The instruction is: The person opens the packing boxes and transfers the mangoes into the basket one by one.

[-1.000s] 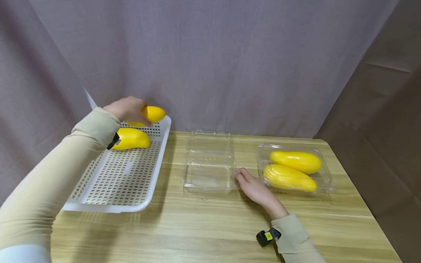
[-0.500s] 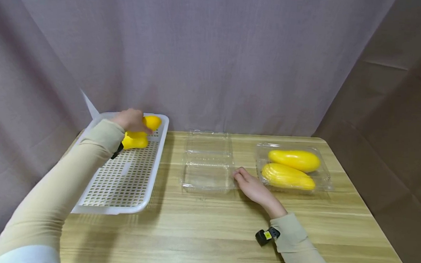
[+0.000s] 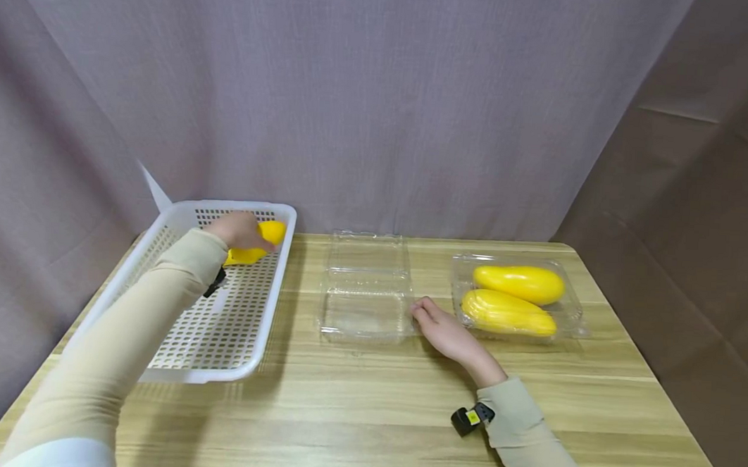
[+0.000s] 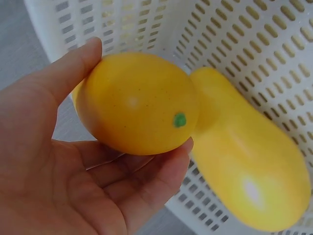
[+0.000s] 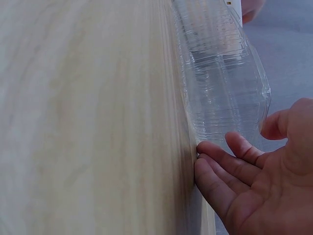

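Observation:
In the head view my left hand (image 3: 242,230) is inside the far end of a white perforated plastic basket (image 3: 261,319). It grips a smooth yellow papaya-shaped fruit (image 4: 139,100); in the left wrist view the thumb and fingers wrap round it, and a green stem nub shows. A second such fruit (image 4: 249,156) lies in the basket right beside it. My right hand (image 3: 448,334) rests on the table at the right side of a clear plastic clamshell box (image 3: 366,311), which lies unfolded. In the right wrist view its relaxed fingers (image 5: 220,188) touch the box's edge.
At the right, another clear clamshell box (image 3: 569,311) holds two yellow fruits (image 3: 519,283). All stand on a wooden table (image 3: 364,416). A grey curtain (image 3: 380,107) hangs behind the table, and a brown one (image 3: 698,229) at the right.
My left hand has lowered the yellow fruit from above the basket's far rim down into the basket, beside the other one. The right hand stays by the clamshell box.

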Demonstrator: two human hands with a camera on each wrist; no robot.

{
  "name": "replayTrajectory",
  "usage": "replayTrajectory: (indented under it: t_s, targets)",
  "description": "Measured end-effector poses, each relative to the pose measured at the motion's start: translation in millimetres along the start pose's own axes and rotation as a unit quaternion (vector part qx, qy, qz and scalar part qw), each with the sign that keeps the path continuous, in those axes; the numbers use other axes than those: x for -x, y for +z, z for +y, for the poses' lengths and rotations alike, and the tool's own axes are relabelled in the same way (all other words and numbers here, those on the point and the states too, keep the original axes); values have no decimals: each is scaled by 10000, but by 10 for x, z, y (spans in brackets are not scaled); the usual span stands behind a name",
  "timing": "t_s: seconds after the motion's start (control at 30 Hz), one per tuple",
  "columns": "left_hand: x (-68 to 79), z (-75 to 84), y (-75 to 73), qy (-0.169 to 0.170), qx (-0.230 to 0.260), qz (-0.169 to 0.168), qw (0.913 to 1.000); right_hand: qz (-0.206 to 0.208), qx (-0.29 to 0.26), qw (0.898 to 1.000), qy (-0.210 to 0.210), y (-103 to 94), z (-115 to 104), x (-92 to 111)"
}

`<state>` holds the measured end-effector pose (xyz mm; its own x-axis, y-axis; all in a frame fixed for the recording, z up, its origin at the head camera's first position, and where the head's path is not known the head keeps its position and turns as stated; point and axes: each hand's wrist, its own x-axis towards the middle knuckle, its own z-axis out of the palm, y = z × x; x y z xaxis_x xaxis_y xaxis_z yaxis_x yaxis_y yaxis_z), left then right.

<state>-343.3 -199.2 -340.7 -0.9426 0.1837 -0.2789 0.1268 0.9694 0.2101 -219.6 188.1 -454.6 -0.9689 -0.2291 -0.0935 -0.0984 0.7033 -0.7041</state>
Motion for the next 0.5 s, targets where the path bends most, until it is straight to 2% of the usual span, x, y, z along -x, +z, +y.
replayTrajectory:
  t_s: [0.13,0.3,0.5]
  targets:
    - [-11,-12,56,97,-37,95,9999,-4,-33,10000,-9,-1,6,-3]
    - [-45,-23,134,-91,197,171,9996,-1,-43,10000,-12,7,6,-7]
    - [-52,-17,190,-224,76,300,9993,74,7,10000,-44,27,10,-18]
